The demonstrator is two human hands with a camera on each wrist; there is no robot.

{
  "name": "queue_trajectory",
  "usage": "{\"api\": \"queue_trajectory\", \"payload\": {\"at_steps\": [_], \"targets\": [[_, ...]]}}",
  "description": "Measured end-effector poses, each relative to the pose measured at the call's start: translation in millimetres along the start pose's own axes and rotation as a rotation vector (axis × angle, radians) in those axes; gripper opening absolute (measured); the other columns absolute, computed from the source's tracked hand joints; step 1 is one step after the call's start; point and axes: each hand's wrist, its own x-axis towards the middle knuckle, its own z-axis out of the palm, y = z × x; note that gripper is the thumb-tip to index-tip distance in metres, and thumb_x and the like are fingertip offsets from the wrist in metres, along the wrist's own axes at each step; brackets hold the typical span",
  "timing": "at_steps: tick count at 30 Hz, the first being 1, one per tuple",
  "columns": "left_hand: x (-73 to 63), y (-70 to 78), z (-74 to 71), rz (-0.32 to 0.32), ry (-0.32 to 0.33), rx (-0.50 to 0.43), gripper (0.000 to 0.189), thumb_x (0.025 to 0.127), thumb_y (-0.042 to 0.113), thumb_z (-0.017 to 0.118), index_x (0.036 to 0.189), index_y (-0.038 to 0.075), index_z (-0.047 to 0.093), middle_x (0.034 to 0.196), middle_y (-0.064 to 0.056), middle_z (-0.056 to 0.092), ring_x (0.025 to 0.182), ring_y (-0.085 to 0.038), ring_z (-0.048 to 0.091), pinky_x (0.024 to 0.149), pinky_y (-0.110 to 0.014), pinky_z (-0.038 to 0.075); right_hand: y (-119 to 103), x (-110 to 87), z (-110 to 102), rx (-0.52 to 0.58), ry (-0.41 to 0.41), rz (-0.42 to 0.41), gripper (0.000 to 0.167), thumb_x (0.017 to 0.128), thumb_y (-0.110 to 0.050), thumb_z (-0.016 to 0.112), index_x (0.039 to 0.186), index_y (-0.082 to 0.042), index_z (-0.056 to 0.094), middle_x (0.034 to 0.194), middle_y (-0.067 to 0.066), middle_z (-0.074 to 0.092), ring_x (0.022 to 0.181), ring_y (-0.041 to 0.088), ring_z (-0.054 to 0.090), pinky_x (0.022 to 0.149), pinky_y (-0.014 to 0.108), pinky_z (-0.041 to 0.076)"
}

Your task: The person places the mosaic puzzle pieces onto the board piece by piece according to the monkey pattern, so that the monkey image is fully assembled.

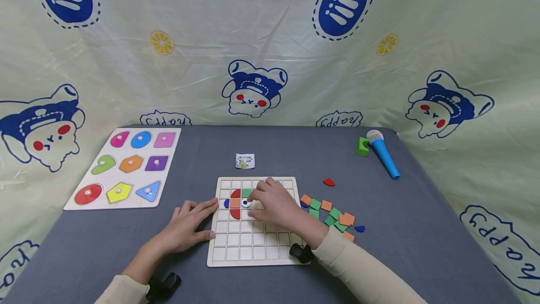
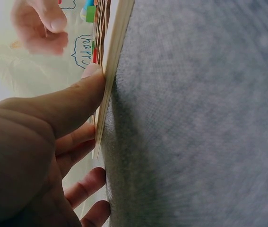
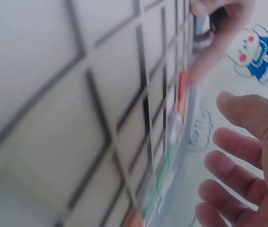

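A white wooden grid board (image 1: 236,252) lies on the grey table. My left hand (image 1: 185,229) rests its thumb and fingertips against the board's left edge; the left wrist view shows the thumb (image 2: 77,101) at the rim. Over the upper middle of the grid hovers my right hand (image 1: 272,205), its fingers (image 3: 230,165) loosely bent around nothing. Right by its fingertips sits a white tile with a black eye (image 1: 245,203). Beside that tile are an orange square (image 1: 235,203), a green square (image 1: 246,193), a blue rounded piece (image 1: 226,203) and red rounded pieces (image 1: 235,214).
Several loose orange squares (image 1: 326,205) and green squares (image 1: 315,204) are scattered right of the board, with a red piece (image 1: 329,182) behind them. A small picture card (image 1: 245,161) lies beyond the grid. A shape puzzle (image 1: 141,165) occupies the left; a toy microphone (image 1: 385,156) and green block (image 1: 362,147) lie back right.
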Motion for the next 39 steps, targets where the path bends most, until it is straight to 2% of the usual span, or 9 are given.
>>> {"api": "queue_trajectory", "payload": {"at_steps": [4,8,16,22,26,32,39], "targets": [[0.4,0.8,-0.4,-0.007,-0.001,0.005,0.069,0.082,0.034,0.071,0.142,0.016,0.044,0.151,0.002,0.038,0.11,-0.021,0.039,0.077,-0.035,0.025,19.6,-15.8,-10.4,0.011,0.078,0.006,0.024,0.077,-0.035,0.076,0.096,-0.019,0.073,0.089,-0.005,0.06,0.083,0.012,0.044,0.075,0.03,0.038],[0.3,1.9,-1.2,-0.011,-0.006,0.005,0.069,0.082,0.034,0.071,0.143,0.016,0.044,0.151,0.001,0.038,0.11,-0.021,0.039,0.078,-0.035,0.025,44.3,-31.9,-16.6,-0.007,0.114,0.059,0.024,0.076,-0.031,0.077,0.096,-0.018,0.072,0.091,-0.003,0.061,0.087,0.014,0.046,0.079,0.033,0.039],[-0.5,1.7,-0.6,-0.013,-0.003,-0.003,0.07,0.081,0.033,0.072,0.143,0.016,0.043,0.15,0.001,0.038,0.11,-0.021,0.038,0.078,-0.035,0.025,91.9,-63.1,-25.4,-0.02,0.118,0.189,0.027,0.078,-0.031,0.077,0.097,-0.013,0.072,0.089,0.0,0.059,0.082,0.014,0.044,0.074,0.033,0.037],[-0.2,1.3,0.5,-0.012,0.001,0.002,0.07,0.081,0.034,0.072,0.143,0.016,0.044,0.15,0.001,0.039,0.11,-0.021,0.038,0.078,-0.036,0.025,118.5,-81.0,-28.7,0.003,0.092,0.249,0.028,0.08,-0.03,0.075,0.1,-0.012,0.071,0.094,0.003,0.06,0.083,0.016,0.045,0.073,0.034,0.037],[0.2,0.5,1.9,-0.01,0.01,0.002,0.07,0.081,0.033,0.072,0.142,0.016,0.044,0.15,0.001,0.039,0.111,-0.021,0.038,0.079,-0.036,0.025,128.7,-88.1,-29.6,0.021,0.069,0.275,0.029,0.08,-0.031,0.074,0.102,-0.012,0.071,0.095,0.004,0.059,0.083,0.016,0.043,0.072,0.033,0.035],[0.4,-0.2,2.1,-0.018,0.011,-0.003,0.07,0.08,0.033,0.072,0.143,0.017,0.044,0.15,0.002,0.039,0.111,-0.021,0.038,0.079,-0.036,0.025,132.4,-92.5,-28.8,0.022,0.036,0.297,0.03,0.08,-0.033,0.074,0.101,-0.013,0.071,0.092,0.003,0.057,0.081,0.016,0.04,0.071,0.032,0.034],[0.5,-0.5,2.5,-0.006,0.015,0.005,0.07,0.08,0.033,0.073,0.142,0.017,0.044,0.15,0.001,0.04,0.111,-0.021,0.038,0.079,-0.036,0.025,132.4,-92.2,-20.0,-0.044,-0.028,0.256,0.026,0.081,-0.033,0.073,0.099,-0.015,0.07,0.089,0.001,0.056,0.081,0.016,0.04,0.072,0.034,0.033]]}}
